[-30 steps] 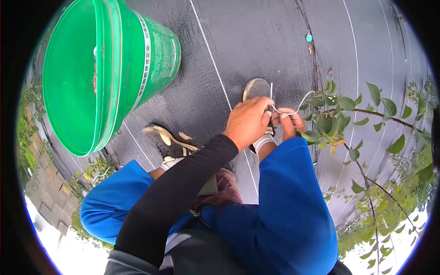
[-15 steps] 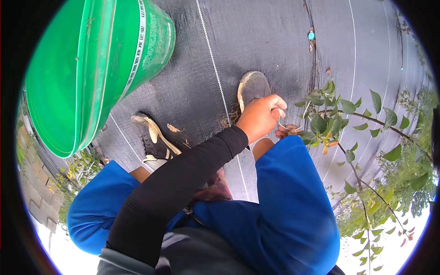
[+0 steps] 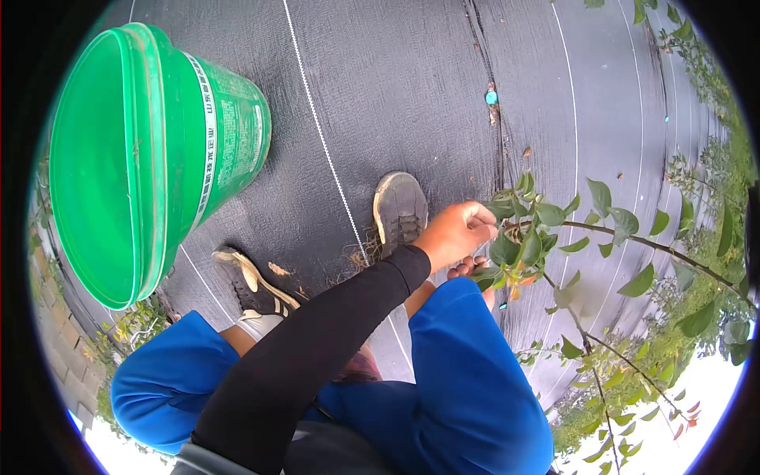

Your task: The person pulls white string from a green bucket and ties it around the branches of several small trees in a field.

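My left hand (image 3: 453, 236), in a black sleeve reaching across from the lower left, has its thumb and forefinger pinched together beside the leaves. What is in that pinch I cannot tell. Below it, by my right knee, my right hand (image 3: 469, 267) curls its fingers at the leafy end of a branch (image 3: 663, 247). Leaves cover part of this hand, and its arm is hidden behind the knee. Green leaves (image 3: 507, 248), with a few orange ones under them, cluster right at both hands. A second thin stem (image 3: 580, 326) runs down from this cluster.
A green bucket (image 3: 178, 150) with printed lettering is at the upper left, its mouth toward the left. Black ground cover (image 3: 380, 87) with white lines lies underfoot. My two shoes (image 3: 400, 210) are on it. A teal fitting (image 3: 492, 97) sits on a dark line.
The view has shifted, so bucket and shoes sit lower. A thin white loop between my hands no longer shows. The leaves now overlap my right hand more.
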`<state>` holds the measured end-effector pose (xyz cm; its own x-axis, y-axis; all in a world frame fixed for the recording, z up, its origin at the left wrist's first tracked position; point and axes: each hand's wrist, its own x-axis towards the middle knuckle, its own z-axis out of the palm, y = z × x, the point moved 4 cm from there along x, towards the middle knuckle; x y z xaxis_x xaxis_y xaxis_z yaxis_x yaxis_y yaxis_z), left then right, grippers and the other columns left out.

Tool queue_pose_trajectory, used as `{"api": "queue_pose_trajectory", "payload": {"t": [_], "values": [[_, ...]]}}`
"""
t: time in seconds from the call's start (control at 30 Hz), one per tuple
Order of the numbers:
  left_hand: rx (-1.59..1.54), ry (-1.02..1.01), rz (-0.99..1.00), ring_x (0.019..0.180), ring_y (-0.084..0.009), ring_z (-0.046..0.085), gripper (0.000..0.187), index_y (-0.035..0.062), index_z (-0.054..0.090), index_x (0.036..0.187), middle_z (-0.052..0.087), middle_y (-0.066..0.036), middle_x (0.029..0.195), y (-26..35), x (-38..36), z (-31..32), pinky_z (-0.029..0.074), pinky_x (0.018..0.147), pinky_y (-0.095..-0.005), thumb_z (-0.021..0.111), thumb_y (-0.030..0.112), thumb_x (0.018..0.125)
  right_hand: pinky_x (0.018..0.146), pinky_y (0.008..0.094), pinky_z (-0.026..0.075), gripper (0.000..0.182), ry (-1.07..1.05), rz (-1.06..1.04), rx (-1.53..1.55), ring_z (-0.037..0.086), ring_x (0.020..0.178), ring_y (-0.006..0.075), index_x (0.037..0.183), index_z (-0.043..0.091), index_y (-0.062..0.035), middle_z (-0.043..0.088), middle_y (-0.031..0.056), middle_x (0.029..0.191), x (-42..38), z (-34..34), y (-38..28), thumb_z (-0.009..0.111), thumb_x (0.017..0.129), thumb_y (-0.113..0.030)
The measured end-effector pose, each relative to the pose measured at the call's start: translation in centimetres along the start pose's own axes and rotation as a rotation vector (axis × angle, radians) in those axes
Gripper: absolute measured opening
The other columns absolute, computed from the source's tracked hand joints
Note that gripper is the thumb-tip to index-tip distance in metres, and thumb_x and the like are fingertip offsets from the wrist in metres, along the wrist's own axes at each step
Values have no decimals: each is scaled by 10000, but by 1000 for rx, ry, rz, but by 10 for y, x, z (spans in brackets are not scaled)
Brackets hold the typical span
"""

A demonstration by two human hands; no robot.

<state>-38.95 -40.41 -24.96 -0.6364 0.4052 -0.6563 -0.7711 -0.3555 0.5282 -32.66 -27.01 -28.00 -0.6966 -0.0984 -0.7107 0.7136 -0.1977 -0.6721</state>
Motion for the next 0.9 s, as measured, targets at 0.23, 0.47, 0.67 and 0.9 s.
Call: {"api": "queue_pose_trajectory", "payload": {"t": [0.23,0.47,0.67,0.9], "values": [[101,295,229,904,-235,608,329,7,518,1146,623,-156,1029,-30,65,-19,467,810,-325,523,70,824,734,300,497,151,-165,239,313,618,795,214,979,561,-54,640,146,936,-2,29,37,536,898,-180],[-2,-11,165,1014,-224,574,478,53,502,1220,582,-171,1139,-13,107,-5,443,854,-305,549,-38,753,731,301,498,142,-259,353,564,618,794,217,969,556,-58,638,146,934,-1,72,63,532,899,-179],[440,-259,369,943,-147,574,332,18,582,1068,621,-104,1018,15,108,-1,441,814,-303,548,-54,746,729,302,498,134,-114,241,671,618,794,220,961,552,-61,637,146,933,4,34,40,529,900,-178],[457,-238,234,849,-122,593,149,38,603,950,652,-47,882,8,106,-17,453,785,-285,553,17,811,700,293,501,110,432,-57,225,616,784,204,924,530,-64,636,149,924,-13,-10,-23,500,915,-170]]}}
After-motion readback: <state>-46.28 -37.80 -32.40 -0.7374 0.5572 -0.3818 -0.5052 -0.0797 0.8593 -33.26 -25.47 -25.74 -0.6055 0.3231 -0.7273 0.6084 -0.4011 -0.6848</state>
